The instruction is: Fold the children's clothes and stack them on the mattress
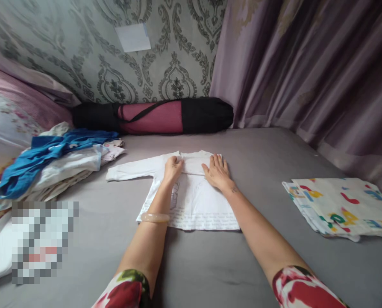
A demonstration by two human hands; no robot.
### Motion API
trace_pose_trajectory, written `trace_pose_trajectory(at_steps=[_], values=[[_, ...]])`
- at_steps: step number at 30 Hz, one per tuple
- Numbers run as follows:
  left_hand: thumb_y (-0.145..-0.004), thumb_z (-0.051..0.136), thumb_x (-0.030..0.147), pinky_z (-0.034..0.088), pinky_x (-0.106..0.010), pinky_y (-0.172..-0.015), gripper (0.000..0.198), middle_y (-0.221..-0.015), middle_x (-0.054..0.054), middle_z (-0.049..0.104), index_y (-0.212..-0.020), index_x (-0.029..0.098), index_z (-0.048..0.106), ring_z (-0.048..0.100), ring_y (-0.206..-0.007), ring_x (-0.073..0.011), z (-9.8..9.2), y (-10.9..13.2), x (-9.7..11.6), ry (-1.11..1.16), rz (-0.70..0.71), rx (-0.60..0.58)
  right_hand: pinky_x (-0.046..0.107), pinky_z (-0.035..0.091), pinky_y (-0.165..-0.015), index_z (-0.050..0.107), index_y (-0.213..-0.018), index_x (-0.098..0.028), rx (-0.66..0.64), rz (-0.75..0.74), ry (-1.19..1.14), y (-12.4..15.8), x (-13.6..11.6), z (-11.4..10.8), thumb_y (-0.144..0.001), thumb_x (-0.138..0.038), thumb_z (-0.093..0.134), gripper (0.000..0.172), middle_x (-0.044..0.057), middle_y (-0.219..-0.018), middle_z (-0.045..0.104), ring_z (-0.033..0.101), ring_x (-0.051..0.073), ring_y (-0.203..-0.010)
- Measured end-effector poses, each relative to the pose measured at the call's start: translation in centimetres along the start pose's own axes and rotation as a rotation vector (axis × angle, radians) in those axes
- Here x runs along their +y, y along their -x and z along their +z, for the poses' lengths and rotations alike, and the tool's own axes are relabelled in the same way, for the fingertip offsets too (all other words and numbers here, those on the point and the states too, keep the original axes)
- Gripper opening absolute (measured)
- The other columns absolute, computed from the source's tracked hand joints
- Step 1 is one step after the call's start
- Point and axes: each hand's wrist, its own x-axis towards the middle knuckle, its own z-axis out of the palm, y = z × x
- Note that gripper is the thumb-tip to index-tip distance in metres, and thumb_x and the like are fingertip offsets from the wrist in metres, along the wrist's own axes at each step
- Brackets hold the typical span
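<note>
A small white long-sleeved shirt (204, 201) lies spread on the grey bed sheet, with a faint drawing on its front and rows of print along the hem. Its left-hand sleeve (130, 168) stretches out to the side, while the other sleeve (192, 164) is folded across the chest. My left hand (173, 169) is closed at the end of that folded sleeve, fingertips partly hidden. Flat on the shirt's right shoulder rests my right hand (217, 172), its fingers stretched out. A pale bangle (155, 218) circles my left wrist.
A heap of clothes with a blue garment (59, 147) on top lies at left. Below it sits a white object (0, 248), partly blurred out. Folded cloth with colourful letters (348, 205) is at right. A long black-and-maroon bag (155, 116) lies along the wall.
</note>
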Motion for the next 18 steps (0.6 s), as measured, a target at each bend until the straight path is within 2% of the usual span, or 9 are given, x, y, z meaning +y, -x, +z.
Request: trace_pose_trajectory(at_steps=[3,5,8,12,16,18], values=[[-0.078,0.057,0.022,0.038,-0.024,-0.064,0.005,-0.067,0.003,0.052,-0.078,0.017,0.056,0.049,-0.067,-0.0135,0.1,0.0,0.0,-0.111,0.033,0.042,0.045,0.006,-0.118,0.022,-0.151,0.001,0.007,-0.005,0.025,0.0,0.0,0.2,-0.1,-0.049,0.017,0.072,0.017,-0.16,0.016,0.008,0.029,-0.148],[-0.079,0.057,0.02,0.042,-0.026,-0.07,0.016,-0.078,-0.001,0.059,-0.094,0.017,0.059,0.055,-0.073,-0.0154,0.0,0.0,-0.1,-0.113,0.032,0.054,0.045,0.007,-0.118,0.022,-0.151,0.001,0.005,-0.006,0.035,0.0,0.0,0.2,-0.1,-0.049,0.017,0.072,0.017,-0.159,0.017,0.008,0.029,-0.148],[-0.08,0.057,0.018,0.045,-0.029,-0.078,0.032,-0.088,-0.005,0.064,-0.112,0.016,0.057,0.059,-0.082,-0.0184,-0.2,0.1,-0.4,-0.122,0.027,0.075,0.045,0.008,-0.118,0.022,-0.151,0.001,-0.008,-0.004,0.037,0.0,0.0,0.2,-0.1,-0.048,0.018,0.071,0.017,-0.16,0.016,0.009,0.029,-0.148],[-0.083,0.051,0.014,0.046,-0.034,-0.086,0.036,-0.094,-0.009,0.063,-0.118,0.013,0.056,0.061,-0.091,-0.0219,-0.5,0.2,-0.5,-0.193,0.051,0.106,0.044,0.009,-0.118,0.023,-0.151,0.001,-0.026,-0.004,0.017,-0.1,0.1,-0.3,-0.1,-0.048,0.019,0.071,0.017,-0.159,0.017,0.01,0.029,-0.148],[-0.083,0.052,0.014,0.042,-0.04,-0.096,0.036,-0.118,-0.017,0.055,-0.119,0.012,0.057,0.054,-0.11,-0.0276,-0.3,0.7,0.0,-0.35,0.222,0.22,0.043,0.007,-0.119,0.022,-0.151,0.002,0.054,-0.015,0.014,-0.3,0.5,-0.7,-0.1,-0.047,0.018,0.071,0.018,-0.159,0.016,0.009,0.029,-0.148],[-0.085,0.051,0.016,0.04,-0.04,-0.099,0.034,-0.119,-0.016,0.057,-0.118,0.012,0.059,0.051,-0.113,-0.0285,0.1,1.0,0.3,-0.409,0.319,0.17,0.043,0.007,-0.118,0.023,-0.15,0.003,0.068,-0.007,0.028,-0.4,0.8,-0.6,-0.099,-0.047,0.017,0.072,0.019,-0.159,0.017,0.011,0.029,-0.147]])
